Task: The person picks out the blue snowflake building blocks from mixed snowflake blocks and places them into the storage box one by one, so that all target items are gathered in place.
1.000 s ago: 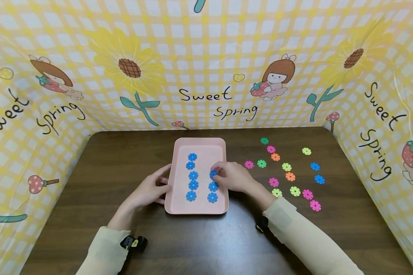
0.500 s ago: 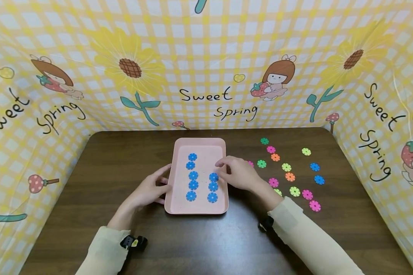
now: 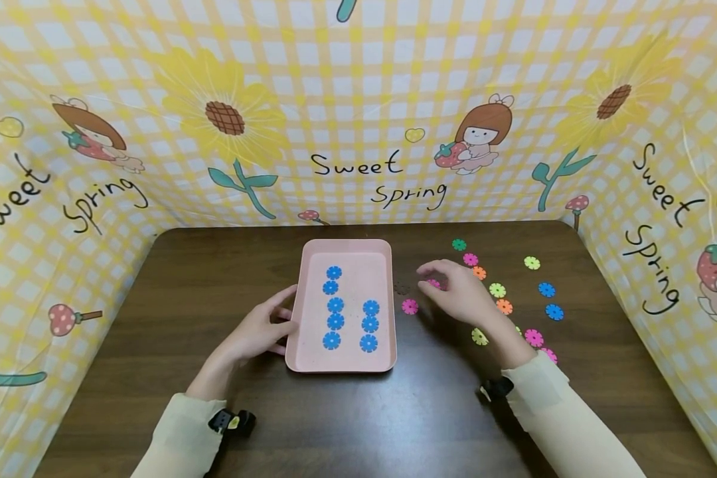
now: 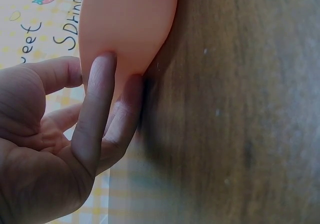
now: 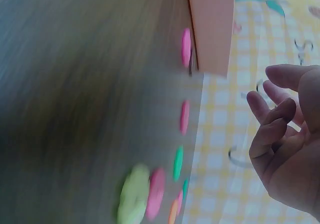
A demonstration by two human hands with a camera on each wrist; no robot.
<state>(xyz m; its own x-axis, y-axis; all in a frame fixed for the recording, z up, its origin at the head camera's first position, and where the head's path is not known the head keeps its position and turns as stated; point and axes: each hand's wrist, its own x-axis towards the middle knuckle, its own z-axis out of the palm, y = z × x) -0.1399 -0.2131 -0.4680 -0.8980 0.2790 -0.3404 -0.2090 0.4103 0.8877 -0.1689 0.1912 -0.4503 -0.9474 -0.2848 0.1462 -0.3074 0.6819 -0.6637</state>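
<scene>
My left hand rests its fingertips against the outer left wall of a pink tray; the left wrist view shows its fingers on that wall. Inside the tray, blue flower-shaped discs lie in two columns: several in a left column and three in a right column. To the right of the tray, my right hand hovers over the table with loosely bent fingers and holds nothing. Its fingertips are near a pink disc, partly hidden by the hand. Another pink disc lies beside the tray.
A dark disc-like shape barely shows against the brown table. Several pink, green, orange and yellow discs lie scattered on the right, with two blue discs farther over. A yellow checked cloth stands behind and on both sides.
My right hand has let go of the top blue disc in the tray's right column and moved right over the loose discs. The left hand and the tray have not moved.
</scene>
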